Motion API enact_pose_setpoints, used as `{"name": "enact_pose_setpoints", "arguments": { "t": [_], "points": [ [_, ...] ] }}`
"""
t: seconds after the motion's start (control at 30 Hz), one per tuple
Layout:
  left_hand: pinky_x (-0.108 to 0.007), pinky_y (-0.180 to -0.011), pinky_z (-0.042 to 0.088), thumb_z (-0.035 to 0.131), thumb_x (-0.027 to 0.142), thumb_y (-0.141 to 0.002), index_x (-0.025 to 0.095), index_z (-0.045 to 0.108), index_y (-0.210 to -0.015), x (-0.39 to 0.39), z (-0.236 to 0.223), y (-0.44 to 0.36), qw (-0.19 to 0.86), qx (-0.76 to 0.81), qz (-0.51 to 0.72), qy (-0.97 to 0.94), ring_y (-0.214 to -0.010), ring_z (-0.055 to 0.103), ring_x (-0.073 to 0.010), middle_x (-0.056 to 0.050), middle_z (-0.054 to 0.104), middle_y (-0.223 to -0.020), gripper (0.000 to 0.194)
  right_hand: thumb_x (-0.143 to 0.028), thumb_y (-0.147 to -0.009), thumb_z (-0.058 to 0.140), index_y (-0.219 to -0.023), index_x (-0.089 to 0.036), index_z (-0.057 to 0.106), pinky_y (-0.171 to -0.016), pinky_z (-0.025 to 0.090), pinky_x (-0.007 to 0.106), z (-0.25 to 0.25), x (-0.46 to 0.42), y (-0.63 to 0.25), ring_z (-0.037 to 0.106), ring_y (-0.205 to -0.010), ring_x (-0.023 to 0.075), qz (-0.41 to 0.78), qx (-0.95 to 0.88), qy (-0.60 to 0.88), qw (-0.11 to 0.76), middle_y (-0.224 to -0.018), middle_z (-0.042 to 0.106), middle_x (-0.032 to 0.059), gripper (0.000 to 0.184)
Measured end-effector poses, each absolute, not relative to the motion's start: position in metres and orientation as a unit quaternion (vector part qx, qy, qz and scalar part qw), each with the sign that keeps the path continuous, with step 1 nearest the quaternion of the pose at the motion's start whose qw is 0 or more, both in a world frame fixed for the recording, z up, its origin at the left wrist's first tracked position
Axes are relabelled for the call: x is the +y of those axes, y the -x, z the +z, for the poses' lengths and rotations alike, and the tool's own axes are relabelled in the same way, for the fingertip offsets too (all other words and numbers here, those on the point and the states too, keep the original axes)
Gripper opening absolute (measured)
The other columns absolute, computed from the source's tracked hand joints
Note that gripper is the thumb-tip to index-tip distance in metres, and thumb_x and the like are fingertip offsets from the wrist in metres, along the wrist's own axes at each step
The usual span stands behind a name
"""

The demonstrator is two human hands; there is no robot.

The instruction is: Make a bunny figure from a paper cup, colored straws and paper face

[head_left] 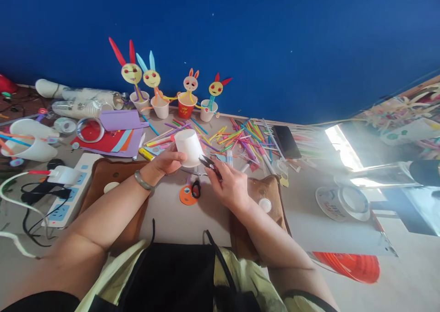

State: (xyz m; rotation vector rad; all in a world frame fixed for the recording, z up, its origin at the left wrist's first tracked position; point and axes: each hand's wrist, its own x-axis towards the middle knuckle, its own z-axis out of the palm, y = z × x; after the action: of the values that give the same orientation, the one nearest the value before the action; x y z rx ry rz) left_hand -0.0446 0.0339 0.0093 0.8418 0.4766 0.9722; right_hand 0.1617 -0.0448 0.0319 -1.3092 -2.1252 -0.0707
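Note:
My left hand [167, 161] is wrapped round a white paper cup [189, 147], held on its side above the table. My right hand [229, 186] grips small black snips [208, 163], whose tips touch the cup's rim. Below the hands lie black scissors [195, 188] on an orange paper disc [187, 196]. A heap of coloured straws [237, 140] spreads behind the cup. Several paper rabbit figures in cups [187, 102] stand along the blue wall.
Purple and red paper sheets [118, 135] and stacked cups [84, 102] lie at the left. A white power strip [70, 190] with cables sits at the left front. A black phone [286, 141], white dishes [340, 203] and a red object [350, 265] are at the right.

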Motion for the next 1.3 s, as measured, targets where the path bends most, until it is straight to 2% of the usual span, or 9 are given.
{"name": "enact_pose_setpoints", "arguments": {
  "t": [0.4, 0.73, 1.3],
  "points": [
    [-0.053, -0.103, 0.05, 0.088, 0.032, -0.049, 0.021, 0.066, -0.128, 0.0328, 0.013, 0.0444, 0.763, 0.228, 0.449, -0.406, -0.116, 0.068, -0.04, -0.013, 0.076, -0.118, 0.083, -0.039, -0.106, 0.047, -0.105, -0.016, 0.068, -0.058, 0.046, 0.024, 0.0295, -0.0438, -0.162, 0.067, -0.064, 0.0144, 0.004, -0.795, 0.509, 0.33, -0.077, 0.073, 0.0053, 0.031],
    [-0.054, -0.103, 0.05, 0.088, 0.033, -0.049, 0.02, 0.065, -0.131, 0.0317, 0.0132, 0.0448, 0.768, 0.23, 0.448, -0.394, -0.117, 0.068, -0.0409, -0.014, 0.077, -0.113, 0.086, -0.037, -0.106, 0.047, -0.102, -0.018, 0.069, -0.059, 0.048, 0.023, 0.0262, -0.0427, -0.1636, 0.067, -0.064, 0.0134, -0.02, -0.806, 0.493, 0.327, -0.077, 0.073, 0.0047, 0.029],
    [-0.051, -0.097, 0.054, 0.091, 0.039, -0.05, 0.018, 0.066, -0.128, 0.0331, 0.0104, 0.0452, 0.775, 0.235, 0.431, -0.398, -0.11, 0.071, -0.0401, -0.014, 0.079, -0.107, 0.085, -0.036, -0.106, 0.048, -0.1, -0.017, 0.067, -0.054, 0.042, 0.023, 0.026, -0.0412, -0.1664, 0.064, -0.06, 0.0116, -0.034, -0.813, 0.477, 0.331, -0.072, 0.071, 0.003, 0.028]
  ]
}}
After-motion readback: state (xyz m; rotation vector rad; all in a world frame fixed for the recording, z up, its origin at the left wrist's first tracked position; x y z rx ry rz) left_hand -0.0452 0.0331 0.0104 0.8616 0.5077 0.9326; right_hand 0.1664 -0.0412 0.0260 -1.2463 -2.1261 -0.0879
